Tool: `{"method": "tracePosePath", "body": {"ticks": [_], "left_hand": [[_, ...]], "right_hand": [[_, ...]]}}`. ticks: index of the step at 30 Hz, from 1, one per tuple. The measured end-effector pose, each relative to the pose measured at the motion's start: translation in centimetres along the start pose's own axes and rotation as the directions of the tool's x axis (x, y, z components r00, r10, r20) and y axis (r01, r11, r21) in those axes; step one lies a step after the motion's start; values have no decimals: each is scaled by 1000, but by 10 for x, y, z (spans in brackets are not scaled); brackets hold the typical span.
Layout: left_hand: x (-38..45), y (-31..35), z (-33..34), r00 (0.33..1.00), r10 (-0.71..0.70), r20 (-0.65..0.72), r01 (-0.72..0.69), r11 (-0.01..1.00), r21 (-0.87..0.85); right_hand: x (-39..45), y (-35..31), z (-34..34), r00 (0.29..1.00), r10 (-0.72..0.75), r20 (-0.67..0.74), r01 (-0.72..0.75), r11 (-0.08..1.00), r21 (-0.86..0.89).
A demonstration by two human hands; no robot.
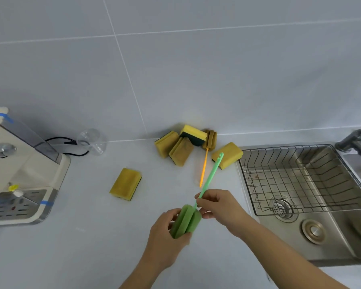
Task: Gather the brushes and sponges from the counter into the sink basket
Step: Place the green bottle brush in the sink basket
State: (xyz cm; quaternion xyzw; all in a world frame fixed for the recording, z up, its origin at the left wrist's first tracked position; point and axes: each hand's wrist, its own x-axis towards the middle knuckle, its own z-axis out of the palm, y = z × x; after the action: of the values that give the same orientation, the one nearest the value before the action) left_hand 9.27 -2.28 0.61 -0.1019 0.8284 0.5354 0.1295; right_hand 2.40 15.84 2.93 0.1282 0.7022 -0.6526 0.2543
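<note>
A green sponge brush [187, 221] with a long green handle is held above the counter. My left hand [165, 240] grips its sponge head and my right hand [221, 207] pinches the handle just above it. Against the back wall lie three yellow sponges [178, 144] in a heap, beside an orange-handled brush [205, 161] with a brown sponge head. One yellow sponge [229, 152] sits at the sink's left rim. Another yellow sponge [126, 183] lies alone to the left. The wire sink basket [258, 203] hangs empty in the steel sink.
A beige appliance [23, 170] with a drip tray stands at the left, its black cord [71, 142] trailing behind. A clear plastic cup [91, 140] lies on its side by the wall. The faucet [356, 138] rises at the far right of the sink.
</note>
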Motion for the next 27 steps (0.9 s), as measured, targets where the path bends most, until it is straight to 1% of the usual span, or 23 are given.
{"method": "tracePosePath", "body": {"ticks": [5,10,12,15,18,22,27], "left_hand": [[-13,-6,-12,996,81,42,-81,997,12],[-27,-11,-16,972,224,74,-230,971,69],[-30,-11,-14,959,267,98,-276,957,94],[-34,-9,-9,944,314,99,-325,937,129],[-36,-2,-1,927,344,150,-365,919,148],[-38,11,13,903,364,227,-398,908,130],[-32,29,32,883,390,263,-437,886,153]], "right_hand": [[-29,-5,4,995,-57,-83,65,994,93],[-59,2,15,984,-114,-136,128,987,102],[-70,4,18,975,-146,-167,166,979,116],[-84,11,18,958,-183,-222,210,972,103],[-97,17,13,935,-206,-289,243,965,99],[-114,21,-2,911,-223,-347,280,952,122],[-121,18,-26,894,-227,-387,313,933,176]]}}
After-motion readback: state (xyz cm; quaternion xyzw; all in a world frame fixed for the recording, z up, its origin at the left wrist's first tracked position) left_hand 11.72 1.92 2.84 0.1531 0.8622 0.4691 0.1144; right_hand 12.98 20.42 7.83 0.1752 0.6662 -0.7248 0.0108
